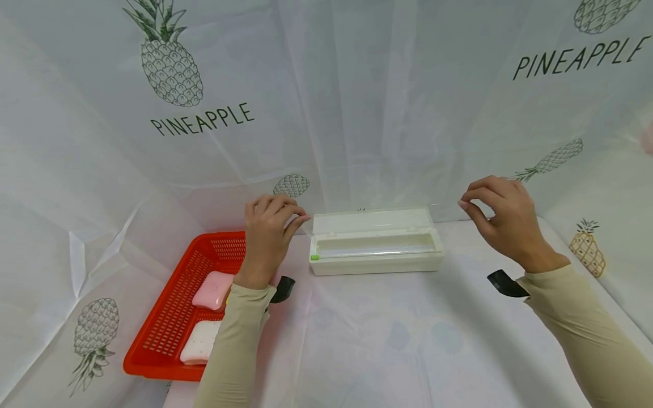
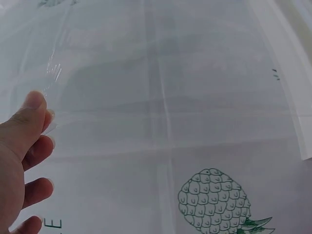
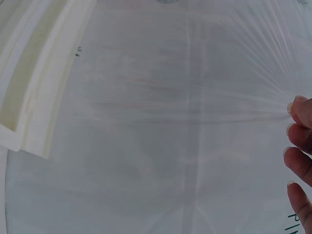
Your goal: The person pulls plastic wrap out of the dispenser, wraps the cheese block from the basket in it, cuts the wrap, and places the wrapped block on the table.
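"Far left?"
"A red basket [image 1: 159,306], below the left grip [image 1: 269,235], which pinches clear film [image 2: 54,73]."
"Between the 2 grips?"
"An open white box [image 1: 377,266]."
"Right?"
"The right grip [image 1: 507,224] pinches clear film too, creases fanning from it."

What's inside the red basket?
A pink block and a white block, with a sliver of yellow beside the pink one. The left hand and sleeve hide part of the basket; I can't tell what's behind them.

Head looks down; close wrist views share film [image 3: 268,56].
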The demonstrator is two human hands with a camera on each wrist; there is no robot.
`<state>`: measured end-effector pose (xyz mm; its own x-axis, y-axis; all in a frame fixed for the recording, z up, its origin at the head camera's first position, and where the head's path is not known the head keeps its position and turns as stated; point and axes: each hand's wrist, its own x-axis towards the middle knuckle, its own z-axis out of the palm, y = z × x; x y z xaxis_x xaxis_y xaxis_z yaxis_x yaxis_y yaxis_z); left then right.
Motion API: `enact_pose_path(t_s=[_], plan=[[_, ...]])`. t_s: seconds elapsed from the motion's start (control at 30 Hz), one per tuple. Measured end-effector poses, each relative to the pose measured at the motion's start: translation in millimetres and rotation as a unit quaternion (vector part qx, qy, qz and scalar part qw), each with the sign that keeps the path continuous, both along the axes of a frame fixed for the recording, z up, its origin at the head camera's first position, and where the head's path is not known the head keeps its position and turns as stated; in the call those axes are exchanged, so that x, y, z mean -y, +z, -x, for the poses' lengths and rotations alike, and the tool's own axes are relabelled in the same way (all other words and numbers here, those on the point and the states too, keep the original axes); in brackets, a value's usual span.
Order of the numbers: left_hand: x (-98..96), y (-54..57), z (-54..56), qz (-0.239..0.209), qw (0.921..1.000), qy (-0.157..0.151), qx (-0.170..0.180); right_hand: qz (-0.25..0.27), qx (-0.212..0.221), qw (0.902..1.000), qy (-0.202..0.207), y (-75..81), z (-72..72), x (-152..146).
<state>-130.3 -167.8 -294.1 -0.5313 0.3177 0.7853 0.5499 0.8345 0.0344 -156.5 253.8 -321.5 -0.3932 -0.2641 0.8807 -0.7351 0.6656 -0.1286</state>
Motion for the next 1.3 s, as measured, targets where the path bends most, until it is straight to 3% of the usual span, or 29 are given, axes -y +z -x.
enact_pose_path(t_s=[0.77, 1.3], plan=[[0.2, 15.2, -8.6, -0.006, 0.9997, -0.014, -0.021, 0.019, -0.015, 0.9997, -0.001, 17.2, -9.3, -0.4], [-1.3, 27.5, -14.1, -0.014, 0.9981, -0.024, -0.054, 0.050, -0.038, 0.9980, 0.007, 30.0, -15.3, 1.6]])
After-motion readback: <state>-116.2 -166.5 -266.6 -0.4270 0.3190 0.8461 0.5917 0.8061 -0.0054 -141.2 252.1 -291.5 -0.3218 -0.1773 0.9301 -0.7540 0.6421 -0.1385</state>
